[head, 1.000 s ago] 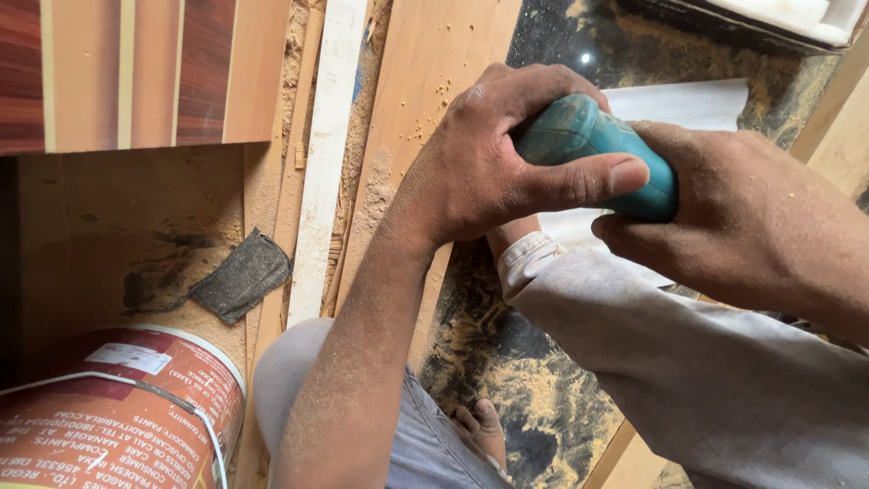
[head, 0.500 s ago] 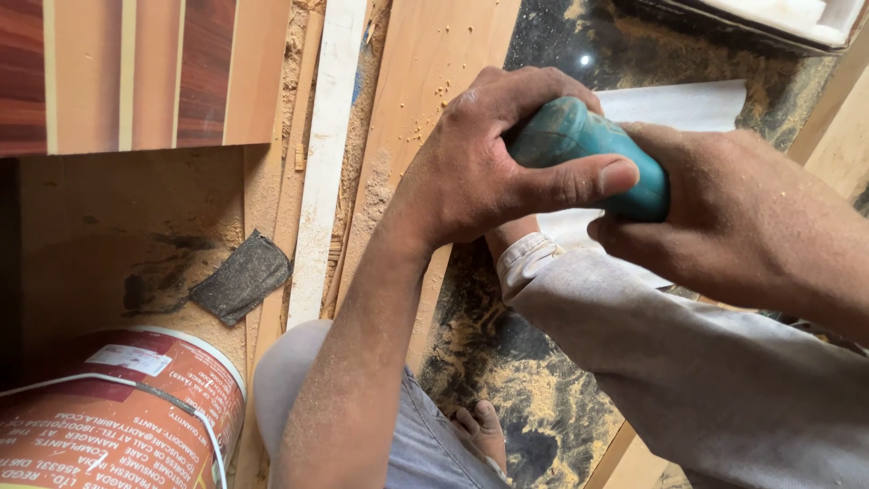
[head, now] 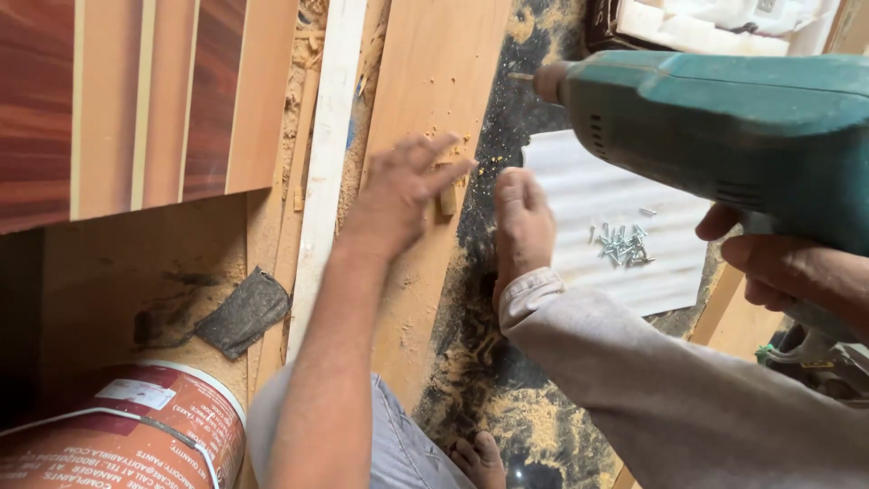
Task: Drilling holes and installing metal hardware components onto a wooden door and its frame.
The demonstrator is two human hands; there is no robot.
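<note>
Our right hand [head: 778, 267] kept a clenched grip on the handle of the teal electric drill [head: 724, 136], which lay across the upper right of the view with its bit end pointing left, above the dark sawdust-strewn floor [head: 480, 362]. Our left hand [head: 407, 195] was released, fingers spread, hovering over the pale wooden plank [head: 425, 91] near a small wooden block [head: 447, 201]. A second person's hand [head: 523, 226], in a grey sleeve [head: 634, 371], rested just beside that plank's edge. A cluster of screws [head: 621, 243] lay on a white corrugated sheet [head: 597, 208] under the drill. At lower left stood a red paint can [head: 136, 435], with a grey rag [head: 243, 312] near it.
</note>
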